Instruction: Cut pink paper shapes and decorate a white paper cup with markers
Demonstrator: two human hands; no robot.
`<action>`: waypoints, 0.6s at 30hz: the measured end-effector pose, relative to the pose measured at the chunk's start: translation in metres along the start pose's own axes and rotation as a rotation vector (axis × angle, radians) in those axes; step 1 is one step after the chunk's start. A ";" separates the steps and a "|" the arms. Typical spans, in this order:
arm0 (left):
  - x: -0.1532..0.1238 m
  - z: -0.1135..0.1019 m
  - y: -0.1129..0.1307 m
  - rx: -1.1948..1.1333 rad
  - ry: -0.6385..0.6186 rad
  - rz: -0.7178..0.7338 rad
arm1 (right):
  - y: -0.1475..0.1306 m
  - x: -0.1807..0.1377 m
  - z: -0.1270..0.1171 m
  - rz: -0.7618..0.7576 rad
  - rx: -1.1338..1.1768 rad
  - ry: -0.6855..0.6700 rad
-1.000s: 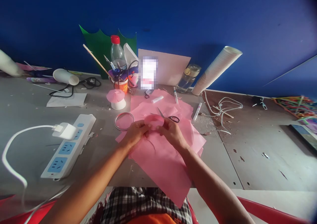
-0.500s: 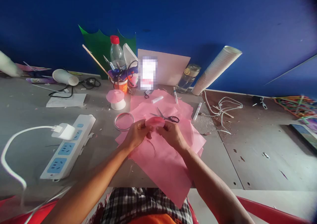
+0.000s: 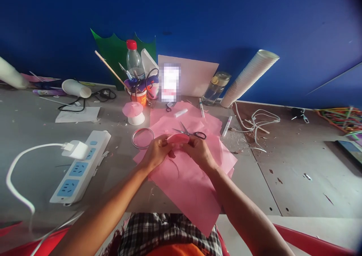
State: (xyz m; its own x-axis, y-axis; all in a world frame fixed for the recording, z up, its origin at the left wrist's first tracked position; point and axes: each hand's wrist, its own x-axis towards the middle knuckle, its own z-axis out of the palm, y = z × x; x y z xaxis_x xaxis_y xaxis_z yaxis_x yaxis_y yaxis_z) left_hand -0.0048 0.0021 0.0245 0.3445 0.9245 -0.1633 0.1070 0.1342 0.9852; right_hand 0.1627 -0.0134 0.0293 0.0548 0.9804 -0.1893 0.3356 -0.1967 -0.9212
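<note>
Both my hands pinch a small round piece of pink paper (image 3: 178, 138), held nearly edge-on above the pink paper sheets (image 3: 186, 177). My left hand (image 3: 156, 153) grips its left edge and my right hand (image 3: 198, 151) grips its right edge, fingers closed. Black-handled scissors (image 3: 190, 132) lie on the sheets just beyond my hands. A clear round lid (image 3: 143, 137) rests left of the sheets. A white cup capped with pink paper (image 3: 134, 113) stands behind the lid.
A power strip (image 3: 80, 166) with a white charger and cable lies at the left. A cup of tools (image 3: 137, 90), water bottle (image 3: 134, 61), jar (image 3: 215, 88), stack of paper cups (image 3: 249, 77), pens and white cord (image 3: 257, 124) crowd the back.
The pink paper round has tipped from facing me to nearly edge-on between my fingers. The scissors, once partly hidden behind the round, now show fully on the sheets.
</note>
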 end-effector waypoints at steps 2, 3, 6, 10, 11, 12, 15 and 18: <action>0.001 -0.001 -0.002 0.005 -0.001 -0.010 | -0.001 -0.001 -0.001 -0.009 0.027 -0.002; 0.001 -0.002 -0.003 0.005 0.006 -0.020 | -0.001 -0.001 -0.001 -0.016 0.042 -0.010; 0.003 -0.002 -0.006 -0.023 0.031 -0.061 | -0.002 -0.002 -0.002 -0.049 0.050 -0.052; 0.004 0.000 -0.005 -0.033 0.037 -0.082 | -0.002 -0.003 -0.002 -0.079 -0.093 -0.027; 0.003 0.001 -0.004 -0.024 0.035 -0.079 | -0.002 -0.003 -0.001 -0.081 -0.118 -0.018; 0.002 0.002 -0.003 -0.018 0.031 -0.075 | -0.001 -0.004 -0.001 -0.083 -0.128 -0.015; -0.001 0.005 0.001 -0.012 0.012 -0.056 | 0.000 -0.005 0.000 -0.095 -0.130 -0.006; -0.002 0.007 0.003 0.016 0.017 -0.054 | -0.001 -0.005 0.000 -0.088 -0.173 0.018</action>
State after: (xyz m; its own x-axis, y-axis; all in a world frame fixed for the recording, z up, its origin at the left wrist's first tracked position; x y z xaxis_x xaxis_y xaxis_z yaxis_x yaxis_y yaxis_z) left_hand 0.0013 -0.0019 0.0276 0.3218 0.9220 -0.2155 0.1400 0.1788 0.9739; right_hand 0.1622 -0.0184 0.0308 0.0346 0.9941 -0.1025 0.4966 -0.1061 -0.8614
